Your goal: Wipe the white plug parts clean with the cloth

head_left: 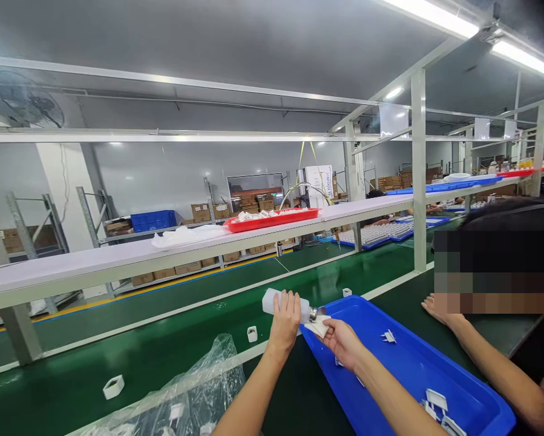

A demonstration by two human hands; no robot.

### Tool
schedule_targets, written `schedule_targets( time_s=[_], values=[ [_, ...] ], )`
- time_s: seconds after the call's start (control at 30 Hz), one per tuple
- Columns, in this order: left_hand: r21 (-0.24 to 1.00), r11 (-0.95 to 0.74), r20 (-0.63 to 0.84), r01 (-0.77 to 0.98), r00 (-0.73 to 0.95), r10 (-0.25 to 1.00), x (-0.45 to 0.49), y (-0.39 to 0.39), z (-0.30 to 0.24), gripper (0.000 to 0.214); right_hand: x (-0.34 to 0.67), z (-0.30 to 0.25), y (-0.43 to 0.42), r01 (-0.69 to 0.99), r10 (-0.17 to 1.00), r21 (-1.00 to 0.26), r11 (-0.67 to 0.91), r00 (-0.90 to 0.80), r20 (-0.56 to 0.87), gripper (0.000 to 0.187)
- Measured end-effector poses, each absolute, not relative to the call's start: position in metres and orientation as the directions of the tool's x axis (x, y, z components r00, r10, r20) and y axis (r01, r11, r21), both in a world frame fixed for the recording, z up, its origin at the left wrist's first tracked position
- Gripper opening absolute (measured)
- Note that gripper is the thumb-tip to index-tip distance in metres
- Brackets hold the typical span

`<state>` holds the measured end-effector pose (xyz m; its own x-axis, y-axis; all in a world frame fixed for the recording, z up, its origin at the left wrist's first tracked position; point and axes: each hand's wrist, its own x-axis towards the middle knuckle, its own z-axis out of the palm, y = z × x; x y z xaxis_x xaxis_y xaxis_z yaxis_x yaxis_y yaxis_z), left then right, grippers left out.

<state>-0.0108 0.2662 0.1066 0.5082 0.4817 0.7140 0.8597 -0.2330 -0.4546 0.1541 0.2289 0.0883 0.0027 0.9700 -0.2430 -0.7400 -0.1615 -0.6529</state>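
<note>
Gripping the white bottle (272, 301) with my left hand (286, 320), fingers wrapped over it beside the blue tray (408, 363) corner; my right hand (344, 344) fingers pinch a white pad (317, 327) at its nozzle.

Factory assembly line.
Green conveyor belt (163, 345) under a white steel-framed shelf (94, 257); shallow red plastic tray (272, 223) and long blue plastic tray (412, 369) of small white parts; brown cardboard cartons (201, 212) on racks.

Glossy blue plastic tray (417, 363); translucent plastic bottle (272, 301); crinkled clear plastic bag (199, 387).
</note>
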Motion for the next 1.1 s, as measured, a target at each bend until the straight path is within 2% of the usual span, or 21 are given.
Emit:
schedule_targets(
  time_s=[0.23,0.43,0.53,0.67,0.77,0.87,0.97,1.1],
  values=[
    [-0.402,-0.254,0.723,0.88,0.475,0.501,-0.009,0.268,0.104,0.041,0.153,0.089,0.23,-0.708,0.966,-0.682,-0.182,0.002,-0.26,0.034],
    [-0.278,-0.288,0.721,0.916,0.397,0.568,-0.009,0.259,0.101,0.042,0.152,0.091,0.228,-0.627,0.976,-0.763,-0.155,0.021,-0.216,0.034],
    [-0.155,-0.316,0.715,0.936,0.327,0.618,-0.006,0.251,0.094,0.037,0.15,0.093,0.226,-0.552,0.985,-0.827,-0.11,0.053,-0.167,0.034],
    [0.067,-0.362,0.688,0.93,0.219,0.692,0.0,0.243,0.082,0.029,0.145,0.097,0.222,-0.393,0.988,-0.919,-0.027,0.129,-0.084,0.034],
    [0.233,-0.364,0.652,0.902,0.133,0.747,0.005,0.243,0.073,0.03,0.143,0.099,0.216,-0.257,0.985,-0.966,0.022,0.173,-0.024,0.034],
    [0.39,-0.32,0.606,0.864,0.021,0.795,0.011,0.25,0.068,0.031,0.144,0.101,0.206,-0.174,0.988,-0.982,0.079,0.143,0.054,0.03],
    [0.534,-0.235,0.55,0.812,-0.123,0.826,0.014,0.262,0.063,0.032,0.151,0.098,0.192,-0.182,0.991,-0.978,0.105,0.106,0.087,0.026],
    [0.665,-0.189,0.472,0.723,-0.21,0.856,0.011,0.271,0.055,0.034,0.162,0.085,0.164,-0.29,0.993,-0.957,0.035,0.114,0.002,0.026]
  ],
)
